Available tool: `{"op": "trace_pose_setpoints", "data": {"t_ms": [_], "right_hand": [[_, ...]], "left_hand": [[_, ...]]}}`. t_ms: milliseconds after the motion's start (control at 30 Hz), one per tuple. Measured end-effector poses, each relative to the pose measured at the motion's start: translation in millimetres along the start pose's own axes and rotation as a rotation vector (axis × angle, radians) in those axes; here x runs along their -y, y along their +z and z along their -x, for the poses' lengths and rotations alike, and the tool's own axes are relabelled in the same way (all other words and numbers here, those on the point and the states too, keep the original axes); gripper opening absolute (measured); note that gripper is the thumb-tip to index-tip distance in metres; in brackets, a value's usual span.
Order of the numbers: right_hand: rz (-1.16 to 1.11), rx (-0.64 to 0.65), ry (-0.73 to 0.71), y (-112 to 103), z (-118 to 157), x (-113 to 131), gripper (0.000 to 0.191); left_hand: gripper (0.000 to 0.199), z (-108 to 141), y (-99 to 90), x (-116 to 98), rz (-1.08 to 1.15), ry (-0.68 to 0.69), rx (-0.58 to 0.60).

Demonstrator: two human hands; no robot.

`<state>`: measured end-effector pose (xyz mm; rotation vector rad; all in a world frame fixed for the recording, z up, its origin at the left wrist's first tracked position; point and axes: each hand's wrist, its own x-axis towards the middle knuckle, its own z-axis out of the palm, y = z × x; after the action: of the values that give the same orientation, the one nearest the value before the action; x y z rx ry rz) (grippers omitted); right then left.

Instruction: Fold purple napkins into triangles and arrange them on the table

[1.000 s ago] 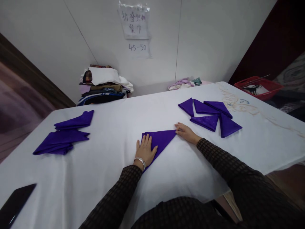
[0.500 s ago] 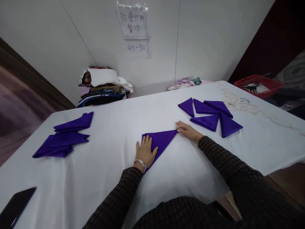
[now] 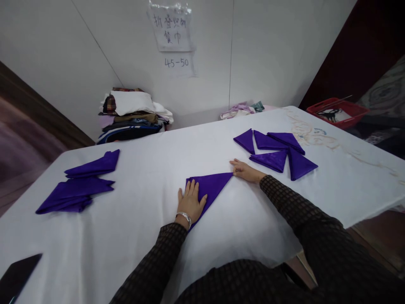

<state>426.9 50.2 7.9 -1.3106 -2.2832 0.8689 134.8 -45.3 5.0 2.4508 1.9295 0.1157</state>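
Purple cloth (image 3: 213, 185): in the middle of the white-covered worktop (image 3: 142, 169), lying flat as a triangle, with one sharp tip to the right. It looks almost as neat as the finished ones, I think.
Left hand (image 3: 191, 204): spread out on the purple cloth, palm down, near its left side. A shiny bracelet (image 3: 184, 217) is on the wrist.
Right hand (image 3: 247, 172): pinching the sharp tip of the purple cloth between thumb and finger.
Five triangles (image 3: 269, 160): to the right, past the right hand. They are folded and lie close together, and some touch. These look done.
Loose purple cloths (image 3: 95, 166): on the left side, in two messy bunches. Their edges stick out, so they look like the part that is left. I cannot tell just how many there are.
How far: more than half looks done, if each bunch is only one cloth. That is my guess.
Clothes pile (image 3: 134, 103): by the wall, behind the worktop.
Red basket (image 3: 351, 121): at the far right, with something black in it.
Dark flat thing (image 3: 19, 276): near the bottom left corner; I cannot tell what it is.
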Motion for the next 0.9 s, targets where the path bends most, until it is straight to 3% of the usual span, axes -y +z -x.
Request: {"op": "trace_pose_setpoints", "data": {"t_ms": [333,467,567,633,733,800,900], "right_hand": [[0.091,-0.013,-0.017,1,-5,-2,0.015],[0.139,-0.259,0.028,6,2,11,0.017],[0.184,-0.393,-0.013,26,17,43,0.030],[0.199,-0.301,-0.120,49,28,72,0.040],[0.262,-0.027,-0.366,80,37,107,0.065],[0.287,0.061,-0.400,92,37,116,0.076],[0.323,0.092,-0.362,91,30,107,0.077]], "left_hand": [[0.062,1,1.4,1,-0.004,0.004,-0.004],[0.062,0,2.7,1,0.007,-0.004,-0.007],[0.062,0,2.0,0,0.009,-0.009,0.002],[0.062,0,1.0,0,0.006,-0.008,0.010],[0.061,0,0.0,0,0.000,-0.002,0.025],[0.060,0,0.0,0,-0.004,0.000,0.031],[0.061,0,0.8,0,-0.009,-0.002,0.027]]}}
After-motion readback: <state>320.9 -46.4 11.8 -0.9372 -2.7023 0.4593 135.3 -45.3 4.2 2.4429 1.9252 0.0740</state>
